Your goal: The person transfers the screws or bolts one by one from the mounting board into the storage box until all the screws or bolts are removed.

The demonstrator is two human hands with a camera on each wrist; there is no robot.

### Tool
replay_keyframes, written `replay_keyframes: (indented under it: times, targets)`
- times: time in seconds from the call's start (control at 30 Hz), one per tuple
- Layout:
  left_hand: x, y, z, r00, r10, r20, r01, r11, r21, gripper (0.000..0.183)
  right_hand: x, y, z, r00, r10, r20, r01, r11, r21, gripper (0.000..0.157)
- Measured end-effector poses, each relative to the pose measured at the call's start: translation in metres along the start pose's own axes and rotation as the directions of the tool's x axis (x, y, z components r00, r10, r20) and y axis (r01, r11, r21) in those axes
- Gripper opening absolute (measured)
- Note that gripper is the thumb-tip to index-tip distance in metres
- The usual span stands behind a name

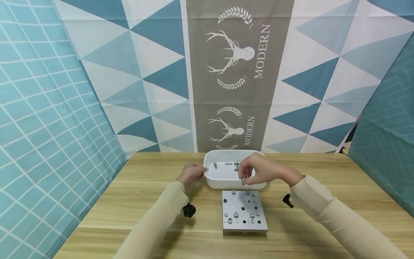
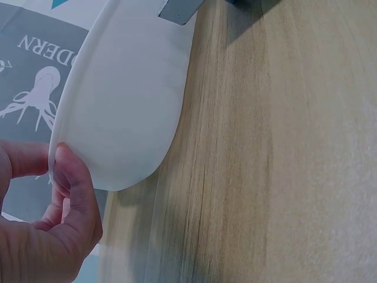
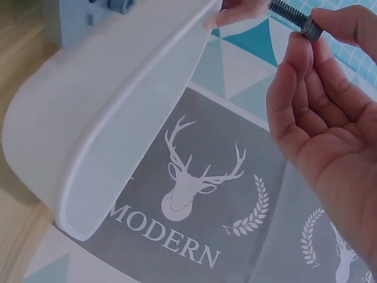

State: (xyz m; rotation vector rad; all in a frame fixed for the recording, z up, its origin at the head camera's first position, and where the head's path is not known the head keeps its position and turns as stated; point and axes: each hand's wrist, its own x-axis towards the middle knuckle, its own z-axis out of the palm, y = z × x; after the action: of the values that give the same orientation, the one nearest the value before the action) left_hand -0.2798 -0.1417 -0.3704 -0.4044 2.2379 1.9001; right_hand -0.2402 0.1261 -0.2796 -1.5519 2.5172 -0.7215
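My left hand [image 1: 193, 173] pinches the left rim of a white plastic tray [image 2: 126, 88], thumb on one side of the wall and fingers on the other. Over the tray's front edge, my right hand [image 1: 258, 168] holds a socket-head bolt [image 3: 296, 19] by its head between thumb and fingertips. In the right wrist view its threaded shank points to the upper left. Several loose bolts [image 1: 215, 165] lie on the tray floor. Just in front of the tray is a silver metal plate [image 1: 237, 203] with drilled holes and several bolts standing in it.
The wooden table [image 1: 194, 241] carries the tray and plate. Behind it hangs a patterned cloth [image 1: 239, 97] with deer prints, and a blue grid cloth [image 1: 48, 126] borders the left. Black wrist-worn pieces [image 1: 189, 210] hang beneath both sleeves.
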Motion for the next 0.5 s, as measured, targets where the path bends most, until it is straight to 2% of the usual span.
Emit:
replay_keyframes:
  times: [0.13,0.5]
  targets:
    - [-0.0005,-0.0005,0.0002,1.000,-0.001,-0.002,0.001,1.000,0.006,0.018,0.0034,0.0010,-0.0033,0.999,0.040,0.015,-0.040,0.999,-0.007,0.008]
    - [-0.0022,0.0001,0.0000,1.000,-0.002,-0.001,0.002,1.000,0.014,0.018,0.0068,0.0085,-0.0066,0.999,0.042,0.007,-0.042,0.999,-0.029,0.008]
